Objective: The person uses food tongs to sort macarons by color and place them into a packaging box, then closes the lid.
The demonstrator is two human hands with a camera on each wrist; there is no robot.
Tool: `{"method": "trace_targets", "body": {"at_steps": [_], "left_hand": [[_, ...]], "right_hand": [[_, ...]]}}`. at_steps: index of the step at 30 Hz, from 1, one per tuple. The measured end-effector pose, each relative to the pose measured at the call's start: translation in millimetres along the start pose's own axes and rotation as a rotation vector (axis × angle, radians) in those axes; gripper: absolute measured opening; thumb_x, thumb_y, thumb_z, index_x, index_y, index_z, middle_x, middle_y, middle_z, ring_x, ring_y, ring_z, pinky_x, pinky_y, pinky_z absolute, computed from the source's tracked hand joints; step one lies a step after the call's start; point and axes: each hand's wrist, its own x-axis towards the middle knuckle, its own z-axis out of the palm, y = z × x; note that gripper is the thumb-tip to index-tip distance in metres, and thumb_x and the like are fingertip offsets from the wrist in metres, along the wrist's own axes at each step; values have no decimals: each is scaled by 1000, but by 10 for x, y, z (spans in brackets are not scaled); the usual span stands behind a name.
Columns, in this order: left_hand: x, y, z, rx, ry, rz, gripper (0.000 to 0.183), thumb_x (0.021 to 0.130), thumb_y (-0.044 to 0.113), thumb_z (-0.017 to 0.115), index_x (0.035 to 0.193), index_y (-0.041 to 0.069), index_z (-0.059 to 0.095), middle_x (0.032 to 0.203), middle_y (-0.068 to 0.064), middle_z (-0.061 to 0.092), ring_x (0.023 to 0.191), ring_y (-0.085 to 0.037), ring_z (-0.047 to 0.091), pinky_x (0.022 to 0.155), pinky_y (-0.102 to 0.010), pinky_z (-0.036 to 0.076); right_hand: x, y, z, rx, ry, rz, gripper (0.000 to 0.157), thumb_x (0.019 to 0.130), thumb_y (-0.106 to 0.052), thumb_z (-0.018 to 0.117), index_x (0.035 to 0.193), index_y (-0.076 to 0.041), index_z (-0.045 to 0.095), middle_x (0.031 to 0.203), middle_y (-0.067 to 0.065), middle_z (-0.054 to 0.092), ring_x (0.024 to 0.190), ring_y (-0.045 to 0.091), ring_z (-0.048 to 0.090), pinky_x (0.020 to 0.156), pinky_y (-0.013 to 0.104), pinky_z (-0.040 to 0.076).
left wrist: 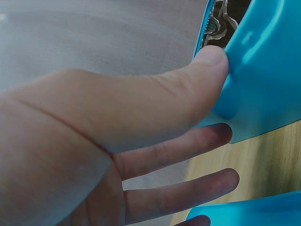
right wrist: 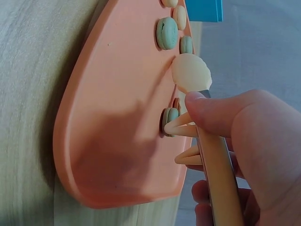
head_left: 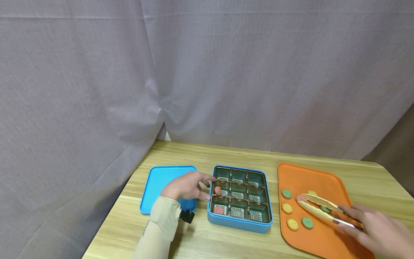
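Note:
My right hand point(head_left: 378, 230) grips a pair of tongs point(head_left: 315, 210) with cream, scalloped ends, held low over the orange tray point(head_left: 292, 172). The tong tips are at a pink macaron point(head_left: 300, 198), one on either side of it in the head view. My left hand point(head_left: 189, 185) is at the left side of a blue box point(head_left: 237, 223), fingers loosely spread. In the left wrist view its thumb point(left wrist: 211, 59) lies against the box's rim. Inside the box is a divided insert, with one pink macaron point(head_left: 218, 191) tilted in the middle-left compartment and another point(head_left: 218, 210) flat in the front-left one.
Around the tongs on the tray lie green macarons point(head_left: 307, 223) and yellow macarons point(head_left: 292, 225). A blue lid point(head_left: 161, 180) lies on the wooden table point(head_left: 194, 239) left of the box, partly under my left arm. Grey cloth point(head_left: 226, 90) hangs behind the table.

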Motion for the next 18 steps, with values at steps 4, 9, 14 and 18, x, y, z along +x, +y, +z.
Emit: {"method": "trace_targets", "body": {"at_steps": [4,9,14,18], "left_hand": [[1,-7,-1,-3,1,6,62,91,29,85,149,24,62,128,-2,74,119,-25,69,98,-42,56],[2,-7,-8,-3,1,10,62,91,28,85,149,24,62,128,-2,74,117,-25,69,96,-41,56],[4,-10,-8,-1,0,11,62,91,28,85,149,24,62,128,-2,74,119,-25,69,98,-42,55],[8,-13,-2,-1,-3,10,62,91,29,84,149,24,62,128,-1,74,121,-25,68,100,-43,55]], "right_hand": [[-6,0,5,12,14,-5,71,91,-61,75,132,-3,71,120,17,70,90,34,72,54,46,50],[-33,-2,-10,16,89,-31,69,91,-56,77,136,-5,69,118,12,71,81,20,67,52,38,45],[-51,-32,-43,2,197,-87,64,86,-50,85,132,-7,71,110,3,71,68,0,47,50,29,33],[-27,-48,-88,7,231,-106,64,85,-47,86,131,-6,71,115,8,73,68,1,49,49,28,32]]}}
